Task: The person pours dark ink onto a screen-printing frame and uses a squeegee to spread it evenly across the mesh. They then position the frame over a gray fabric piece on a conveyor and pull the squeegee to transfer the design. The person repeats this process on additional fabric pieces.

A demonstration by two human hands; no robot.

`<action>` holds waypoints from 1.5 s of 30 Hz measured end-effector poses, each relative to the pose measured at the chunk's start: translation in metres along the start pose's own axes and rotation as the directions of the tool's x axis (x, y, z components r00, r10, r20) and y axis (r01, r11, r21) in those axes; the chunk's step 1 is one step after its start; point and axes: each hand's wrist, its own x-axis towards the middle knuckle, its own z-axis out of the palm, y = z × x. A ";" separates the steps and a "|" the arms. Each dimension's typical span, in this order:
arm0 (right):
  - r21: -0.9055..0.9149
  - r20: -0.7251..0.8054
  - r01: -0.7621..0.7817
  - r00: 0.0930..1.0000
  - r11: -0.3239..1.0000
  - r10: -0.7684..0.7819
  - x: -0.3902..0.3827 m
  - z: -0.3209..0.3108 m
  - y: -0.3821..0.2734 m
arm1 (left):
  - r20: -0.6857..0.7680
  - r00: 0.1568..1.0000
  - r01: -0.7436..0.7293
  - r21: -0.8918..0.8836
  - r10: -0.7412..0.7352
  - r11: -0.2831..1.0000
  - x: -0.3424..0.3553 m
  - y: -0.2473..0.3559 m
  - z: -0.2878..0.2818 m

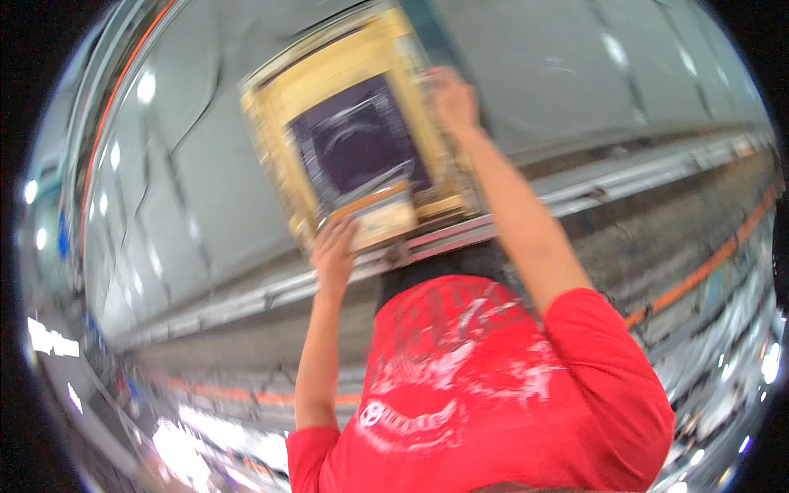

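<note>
A screen printing frame (333,90) with a yellow border and a dark purple, ink-smeared middle lies tilted in front of me over the grey table. Along its near side rests a squeegee (382,215) with a pale, wood-coloured body. My left hand (333,248) is closed at the frame's near left corner, fingers next to the squeegee's left end; blur hides whether they touch it too. At the upper right side of the frame, my right hand (452,94) is closed around the edge. Motion smears both hands.
A long grey table surface (542,90) spreads out to both sides. A metal rail (625,181) runs along its near edge, close to my body. An orange strip (707,259) passes lower down on the right. A dark cable (197,123) lies on the left.
</note>
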 end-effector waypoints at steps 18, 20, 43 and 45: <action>-0.252 0.185 -0.080 0.974 0.964 0.129 0.015 -0.044 -0.040 | -0.072 0.997 -0.003 -0.014 0.002 1.000 0.140 -0.053 -0.015; -0.452 0.245 0.176 0.967 0.874 -0.068 0.019 -0.054 -0.050 | -0.012 0.997 0.073 -0.091 -0.074 0.993 0.176 -0.063 -0.035; -0.194 0.663 0.381 0.731 0.904 -0.166 -0.088 -0.028 -0.120 | 0.092 0.995 0.049 -0.126 -0.038 0.991 0.114 -0.039 -0.028; -0.202 0.609 0.450 0.753 0.870 -0.248 -0.055 -0.018 -0.119 | 0.106 0.993 0.073 -0.183 -0.054 0.980 0.144 -0.052 -0.036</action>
